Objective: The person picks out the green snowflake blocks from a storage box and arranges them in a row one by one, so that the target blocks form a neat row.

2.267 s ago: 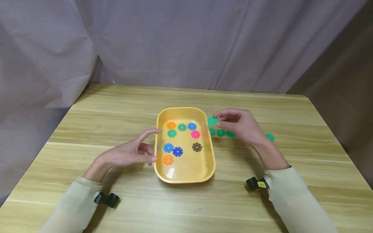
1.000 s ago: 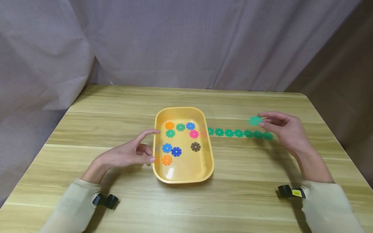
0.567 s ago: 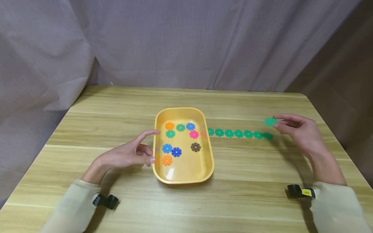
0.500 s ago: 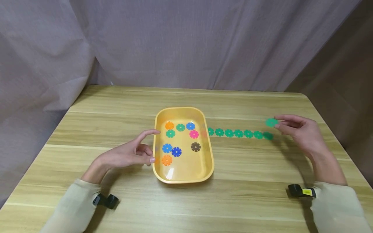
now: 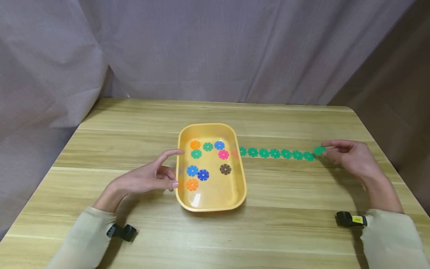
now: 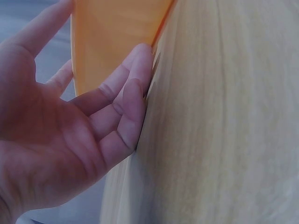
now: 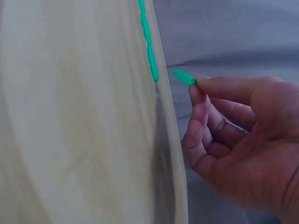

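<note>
In the head view my right hand [image 5: 356, 158] pinches a green notched snowflake disc [image 5: 320, 150] between thumb and index finger. The right wrist view has this disc [image 7: 183, 76] raised off the tabletop, its shadow below. Just left of it lies a row of green discs [image 5: 275, 153], running from the tray to near my fingertips. My left hand [image 5: 144, 175] rests at the left side of a yellow tray [image 5: 243, 194], index finger and thumb spread along its rim. In the left wrist view, the other fingers [image 6: 128, 112] bend loosely by the tray's outer wall.
Inside the tray lie several loose discs: orange, green, blue, a pink one [image 5: 223, 154] and a brown one [image 5: 225, 169]. The wooden table [image 5: 279, 231] ends at a grey curtain [image 5: 188, 48] behind. A black wrist camera [image 5: 349, 219] sits on each wrist.
My right hand has carried the green disc from beside the tray to the row's right end, then lowered it toward the table. The left hand and tray have stayed put.
</note>
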`<state>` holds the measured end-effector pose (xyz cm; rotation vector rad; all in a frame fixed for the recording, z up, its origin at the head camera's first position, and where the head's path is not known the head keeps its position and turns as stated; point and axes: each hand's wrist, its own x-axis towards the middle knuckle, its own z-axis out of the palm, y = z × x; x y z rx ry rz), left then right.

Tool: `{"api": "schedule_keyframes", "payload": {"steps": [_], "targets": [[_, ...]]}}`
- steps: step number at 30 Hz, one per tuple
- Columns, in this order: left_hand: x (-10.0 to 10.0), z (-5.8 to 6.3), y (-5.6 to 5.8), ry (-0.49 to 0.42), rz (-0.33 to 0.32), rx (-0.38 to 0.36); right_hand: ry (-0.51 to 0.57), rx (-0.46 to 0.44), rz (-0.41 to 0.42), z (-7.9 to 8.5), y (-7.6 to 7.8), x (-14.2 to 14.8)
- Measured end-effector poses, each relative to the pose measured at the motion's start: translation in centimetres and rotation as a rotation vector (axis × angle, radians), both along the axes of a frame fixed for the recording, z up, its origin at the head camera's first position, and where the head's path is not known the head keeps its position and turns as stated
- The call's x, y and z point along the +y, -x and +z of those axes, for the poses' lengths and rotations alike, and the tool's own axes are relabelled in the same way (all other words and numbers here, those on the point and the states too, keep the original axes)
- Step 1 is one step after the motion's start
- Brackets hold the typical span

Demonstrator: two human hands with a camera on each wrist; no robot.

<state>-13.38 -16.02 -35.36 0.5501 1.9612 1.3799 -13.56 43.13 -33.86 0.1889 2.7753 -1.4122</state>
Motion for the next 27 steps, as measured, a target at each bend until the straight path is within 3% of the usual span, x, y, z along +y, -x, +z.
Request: {"api": "schedule_keyframes", "payload": {"steps": [7, 27], "targets": [[0.0, 0.0, 0.0, 0.003, 0.005, 0.001, -0.088, -0.023, 0.011, -0.8, 0.1, 0.6], [0.0, 0.1, -0.1, 0.002, -0.002, 0.001, -0.1, -0.09, 0.031, -1.1, -0.1, 1.2]]}}
